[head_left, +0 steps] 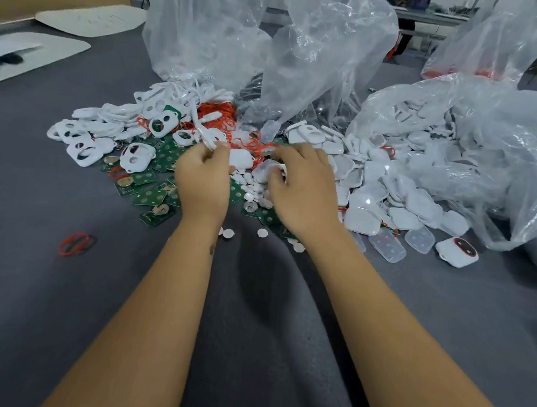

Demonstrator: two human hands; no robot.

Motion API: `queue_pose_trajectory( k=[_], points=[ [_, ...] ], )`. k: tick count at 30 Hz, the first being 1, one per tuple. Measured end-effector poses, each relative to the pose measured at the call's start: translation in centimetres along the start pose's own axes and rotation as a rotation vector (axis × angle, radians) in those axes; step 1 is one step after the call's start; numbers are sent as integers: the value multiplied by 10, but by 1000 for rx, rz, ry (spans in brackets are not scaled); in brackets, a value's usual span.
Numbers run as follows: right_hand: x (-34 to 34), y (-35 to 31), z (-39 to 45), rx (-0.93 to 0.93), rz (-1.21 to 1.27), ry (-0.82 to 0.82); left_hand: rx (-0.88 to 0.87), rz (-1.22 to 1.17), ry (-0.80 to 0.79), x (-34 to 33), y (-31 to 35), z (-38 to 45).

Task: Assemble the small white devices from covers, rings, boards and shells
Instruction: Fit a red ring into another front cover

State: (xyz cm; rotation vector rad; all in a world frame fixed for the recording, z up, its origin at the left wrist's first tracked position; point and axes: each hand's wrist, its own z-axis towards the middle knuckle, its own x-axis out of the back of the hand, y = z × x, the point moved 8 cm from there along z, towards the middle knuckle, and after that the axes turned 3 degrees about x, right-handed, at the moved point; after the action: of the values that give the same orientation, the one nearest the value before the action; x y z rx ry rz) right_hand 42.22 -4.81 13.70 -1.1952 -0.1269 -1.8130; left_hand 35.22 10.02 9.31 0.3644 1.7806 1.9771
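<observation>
We reach both bare forearms forward over the grey felt worktop (59, 315). Our left hand (203, 179) curls its fingers round a thin white plastic ring (208, 140); our right hand (300, 186) pinches a small translucent white shell (265, 171). No writing is legible. Green circuit boards (152, 195), white two-holed covers (83, 153) and crumpled clear plastic bags (321, 47) crowd just beyond.

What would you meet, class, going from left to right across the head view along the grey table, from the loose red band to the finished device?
Red rubber band → white covers with holes → green boards → left hand → right hand → clear shells → assembled white device.
</observation>
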Motion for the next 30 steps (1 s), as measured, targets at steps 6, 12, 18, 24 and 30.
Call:
queue_pose_trajectory(
  k=[6,12,18,24,30],
  points=[
    [-46,-9,67,-10,91,-282,-6,57,-49,-8,-1,2],
    [-64,10,73,-46,-236,-473,-2,34,-49,-8,-4,7],
    [-25,16,61,-39,-171,-260,-29,118,-52,-7,2,4],
    [28,25,28,-56,16,-5,-63,193,-92,-7,14,-5],
    [41,45,-27,-256,327,61,68,-84,-269,-43,14,-42]
  ],
)
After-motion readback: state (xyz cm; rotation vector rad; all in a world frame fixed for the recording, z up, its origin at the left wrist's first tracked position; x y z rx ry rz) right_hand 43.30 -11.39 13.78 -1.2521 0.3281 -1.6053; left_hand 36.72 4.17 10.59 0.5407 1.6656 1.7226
